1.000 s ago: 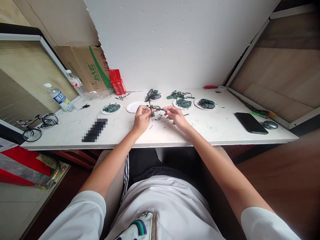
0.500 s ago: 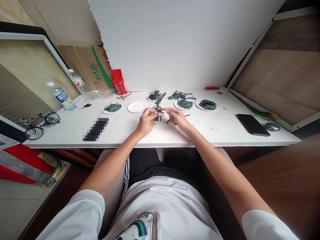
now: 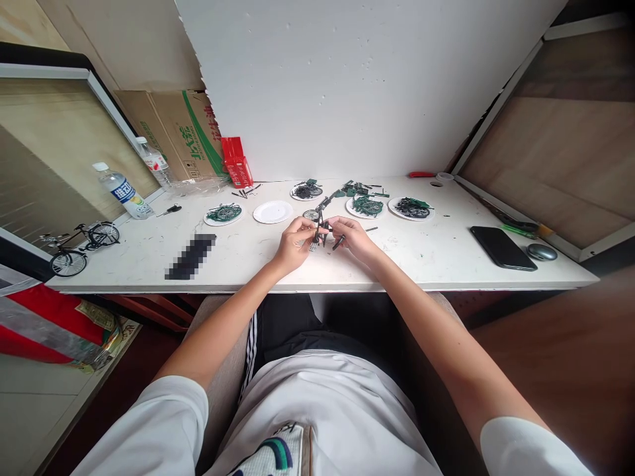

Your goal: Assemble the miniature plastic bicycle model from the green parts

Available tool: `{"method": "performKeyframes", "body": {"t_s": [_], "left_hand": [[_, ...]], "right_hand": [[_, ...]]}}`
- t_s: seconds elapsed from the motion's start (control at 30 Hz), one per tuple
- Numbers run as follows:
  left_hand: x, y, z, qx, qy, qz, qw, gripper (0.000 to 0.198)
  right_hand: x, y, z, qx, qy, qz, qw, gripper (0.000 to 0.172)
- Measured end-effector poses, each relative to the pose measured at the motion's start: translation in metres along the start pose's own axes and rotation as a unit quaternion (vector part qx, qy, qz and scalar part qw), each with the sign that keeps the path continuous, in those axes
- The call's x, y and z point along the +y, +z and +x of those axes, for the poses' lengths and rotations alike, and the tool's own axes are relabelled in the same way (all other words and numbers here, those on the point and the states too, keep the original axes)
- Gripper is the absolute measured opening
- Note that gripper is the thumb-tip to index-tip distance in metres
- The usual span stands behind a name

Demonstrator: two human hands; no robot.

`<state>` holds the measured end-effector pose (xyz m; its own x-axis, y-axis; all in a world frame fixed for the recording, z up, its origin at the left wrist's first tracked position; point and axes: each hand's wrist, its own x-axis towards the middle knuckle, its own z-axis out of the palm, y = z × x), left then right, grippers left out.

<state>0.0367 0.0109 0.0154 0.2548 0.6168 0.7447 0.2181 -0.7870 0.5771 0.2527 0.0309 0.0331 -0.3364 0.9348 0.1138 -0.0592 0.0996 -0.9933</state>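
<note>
A small dark model bicycle (image 3: pixel 322 211) is between my two hands above the white table. My left hand (image 3: pixel 294 246) is closed on its left side, with thumb and fingers pinching the frame. My right hand (image 3: pixel 350 237) is on the other side, fingers closed around a thin black stick-like tool (image 3: pixel 338 242) and fingertips touching the model. The fingers partly hide the model's middle. Just behind it lie a plate of dark parts (image 3: pixel 294 193) and several loose green parts (image 3: pixel 352 190).
An empty white plate (image 3: pixel 272 211), plates of green parts (image 3: pixel 223 213) and dark parts (image 3: pixel 411 208), a finished model bicycle (image 3: pixel 79 246) at left, bottles (image 3: pixel 126 193), a red box (image 3: pixel 237 163), a phone (image 3: pixel 501 248) and a mouse (image 3: pixel 541 252) at right.
The model has tilted, its upper end swinging right. My right hand has moved slightly left and down, its fingers now drawn in against the model.
</note>
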Motion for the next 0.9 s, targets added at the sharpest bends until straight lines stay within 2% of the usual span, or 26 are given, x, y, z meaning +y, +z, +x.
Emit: {"method": "performKeyframes", "body": {"t_s": [0.33,0.57,0.77,0.9], "left_hand": [[0.002,0.003,-0.001,0.001,0.013,0.0,1.0,0.029],[-0.005,0.005,-0.002,0.009,0.063,0.003,0.998,0.021],[-0.007,0.005,-0.004,0.016,0.059,0.023,0.998,0.028],[-0.007,0.003,-0.004,0.019,0.075,0.087,0.993,0.031]], "right_hand": [[-0.003,0.002,-0.004,-0.014,0.001,0.069,0.998,0.038],[-0.001,0.001,-0.004,-0.018,-0.003,0.089,0.996,0.031],[0.002,0.0,-0.001,-0.006,-0.011,0.035,0.999,0.038],[0.003,0.001,0.0,-0.005,-0.025,0.008,1.0,0.042]]}}
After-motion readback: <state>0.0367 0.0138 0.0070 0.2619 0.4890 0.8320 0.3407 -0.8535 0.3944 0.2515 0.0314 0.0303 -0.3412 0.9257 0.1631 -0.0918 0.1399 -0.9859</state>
